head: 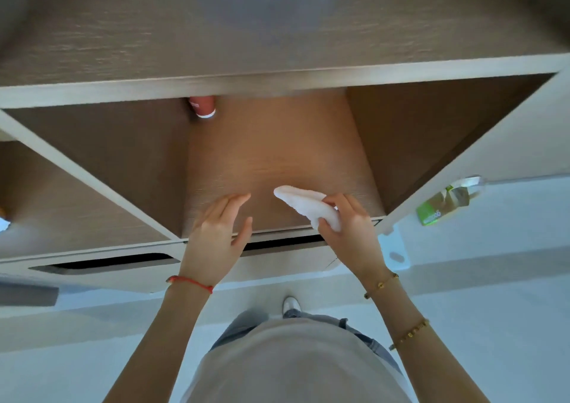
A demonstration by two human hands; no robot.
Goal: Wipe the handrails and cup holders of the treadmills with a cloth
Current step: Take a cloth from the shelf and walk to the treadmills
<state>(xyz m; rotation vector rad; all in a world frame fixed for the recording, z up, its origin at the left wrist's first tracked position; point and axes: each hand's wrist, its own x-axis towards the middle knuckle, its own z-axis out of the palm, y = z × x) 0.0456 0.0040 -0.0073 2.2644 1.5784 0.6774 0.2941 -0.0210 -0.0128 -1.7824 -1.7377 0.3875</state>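
I stand in front of a wooden shelf unit and look down into its middle compartment (277, 156). My right hand (345, 227) grips a rolled white cloth (305, 203) at the compartment's front edge; the cloth's free end points left and away from me. My left hand (220, 227) hovers just left of it with straight, spread fingers and holds nothing. No treadmill, handrail or cup holder is in view.
A red and white cup (202, 106) stands at the back left of the compartment. A green carton (441, 207) and a clear object sit on the pale surface at the right. Slotted drawer fronts (101, 262) run below the shelf. Pale floor lies underfoot.
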